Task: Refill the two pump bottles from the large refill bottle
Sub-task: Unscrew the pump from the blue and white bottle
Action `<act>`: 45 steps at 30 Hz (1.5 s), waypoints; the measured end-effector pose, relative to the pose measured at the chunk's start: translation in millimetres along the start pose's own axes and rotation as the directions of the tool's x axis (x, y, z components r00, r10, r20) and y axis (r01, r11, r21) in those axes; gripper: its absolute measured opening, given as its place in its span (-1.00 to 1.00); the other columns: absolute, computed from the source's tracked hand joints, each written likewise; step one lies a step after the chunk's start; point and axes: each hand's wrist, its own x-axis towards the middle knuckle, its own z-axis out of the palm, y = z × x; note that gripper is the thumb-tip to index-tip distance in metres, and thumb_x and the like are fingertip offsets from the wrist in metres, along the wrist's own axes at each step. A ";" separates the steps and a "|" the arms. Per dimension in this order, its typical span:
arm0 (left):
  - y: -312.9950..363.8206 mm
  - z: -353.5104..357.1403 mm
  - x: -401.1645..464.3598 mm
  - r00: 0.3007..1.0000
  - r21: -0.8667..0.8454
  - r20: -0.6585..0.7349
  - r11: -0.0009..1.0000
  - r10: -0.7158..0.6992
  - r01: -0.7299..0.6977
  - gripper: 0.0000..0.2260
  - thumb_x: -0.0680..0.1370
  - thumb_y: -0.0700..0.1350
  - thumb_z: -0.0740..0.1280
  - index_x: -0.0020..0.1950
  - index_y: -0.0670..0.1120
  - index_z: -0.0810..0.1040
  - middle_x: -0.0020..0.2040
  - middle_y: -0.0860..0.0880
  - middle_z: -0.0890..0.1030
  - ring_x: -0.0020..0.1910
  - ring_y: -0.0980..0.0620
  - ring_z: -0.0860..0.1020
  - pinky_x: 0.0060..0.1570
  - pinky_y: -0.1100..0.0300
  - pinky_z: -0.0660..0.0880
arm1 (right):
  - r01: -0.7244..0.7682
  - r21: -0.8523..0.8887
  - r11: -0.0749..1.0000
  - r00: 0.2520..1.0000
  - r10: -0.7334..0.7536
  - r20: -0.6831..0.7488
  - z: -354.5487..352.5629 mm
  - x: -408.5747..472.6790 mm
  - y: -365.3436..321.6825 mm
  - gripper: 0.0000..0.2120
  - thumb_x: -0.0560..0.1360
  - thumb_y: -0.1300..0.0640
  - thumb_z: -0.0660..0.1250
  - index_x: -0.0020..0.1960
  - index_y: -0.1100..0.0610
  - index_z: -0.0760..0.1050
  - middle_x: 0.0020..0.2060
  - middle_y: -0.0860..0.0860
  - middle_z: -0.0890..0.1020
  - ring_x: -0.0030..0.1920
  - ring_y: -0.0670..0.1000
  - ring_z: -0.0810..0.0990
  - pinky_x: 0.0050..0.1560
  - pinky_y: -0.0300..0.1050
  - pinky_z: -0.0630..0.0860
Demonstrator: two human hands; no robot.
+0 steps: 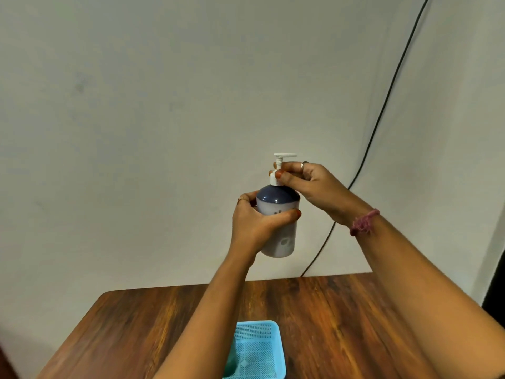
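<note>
From the head view, a pump bottle (278, 222) is held up in the air in front of a plain wall, well above the bench (341, 318); it stands roughly upright, with a dark blue shoulder, a pale body and a white pump head (282, 160) on top. The left hand (257, 228) is wrapped round the body of the bottle, fingers curled closed behind it and the thumb across the front; the right hand (308, 181) is pinched closed on the white collar at the neck, thumb and forefinger on the collar just below the spout, the other fingers loosely curled.

The grip reads as a twist of the pump collar; whether it is being loosened for filling or tightened afterwards cannot be told from this moment, and the level inside the bottle is not clear through the pale wall. On the bench below, a light blue mesh basket (262, 351) sits near the front edge, with a greenish shape (231, 359) just beside or inside its left wall, too blurred to name; the refill bottle and the second pump bottle are not in sight. A black cable (382, 110) hangs down the wall at the right.

If opening, the next move calls for steady counter-rotation of the two hands, then lifting the pump and its tube straight out without dripping; the body must stay upright.
</note>
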 end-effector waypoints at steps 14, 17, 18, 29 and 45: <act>-4.3 2.4 4.0 1.000 -0.033 -0.014 0.999 -0.014 0.014 -0.37 0.25 -0.01 0.60 0.20 -0.01 0.37 0.03 0.09 0.52 -0.06 0.12 0.56 -0.22 0.34 0.50 | -0.043 -0.003 0.999 0.989 0.042 -0.139 11.8 4.5 8.0 -0.53 0.43 -0.03 0.43 0.28 0.07 0.46 0.12 -0.03 0.60 0.12 -0.07 0.57 0.13 -0.16 0.53; -2.9 3.3 4.6 1.000 -0.027 -0.006 1.000 -0.010 0.010 -0.38 0.26 0.01 0.59 0.21 0.00 0.36 0.00 0.12 0.52 -0.08 0.15 0.55 -0.26 0.37 0.47 | 0.004 -0.075 0.997 0.950 -0.027 -0.310 22.3 5.3 9.2 -0.55 0.31 -0.05 0.53 0.13 0.04 0.50 -0.08 -0.05 0.61 -0.03 -0.06 0.61 -0.03 -0.17 0.58; -2.4 3.3 5.0 1.000 -0.038 -0.008 0.999 -0.015 0.015 -0.38 0.26 0.01 0.59 0.20 -0.01 0.36 0.00 0.11 0.52 -0.08 0.15 0.55 -0.26 0.37 0.48 | 0.013 -0.039 0.999 0.946 -0.025 -0.323 22.6 5.8 8.9 -0.58 0.32 0.00 0.53 0.12 0.05 0.51 -0.11 -0.05 0.61 -0.05 -0.05 0.62 -0.05 -0.18 0.59; -4.2 1.3 8.0 1.000 -0.042 -0.018 0.999 -0.002 0.001 -0.38 0.26 0.00 0.59 0.21 -0.01 0.35 -0.01 0.12 0.50 -0.08 0.14 0.55 -0.26 0.38 0.46 | 0.064 0.004 0.998 0.934 -0.058 -0.353 27.5 8.4 5.1 -0.57 0.38 0.07 0.48 0.20 0.02 0.42 -0.13 -0.06 0.61 -0.05 -0.07 0.61 -0.07 -0.23 0.56; -10.0 1.1 11.6 0.999 -0.032 -0.030 0.999 0.015 -0.016 -0.38 0.27 -0.01 0.59 0.19 0.01 0.33 0.05 0.07 0.50 -0.07 0.15 0.53 -0.22 0.36 0.47 | 0.065 0.224 0.972 0.940 0.015 -0.342 32.0 13.1 9.5 -0.58 0.53 0.04 0.30 0.35 0.01 0.31 0.04 0.00 0.59 -0.07 -0.15 0.57 -0.33 -0.44 0.48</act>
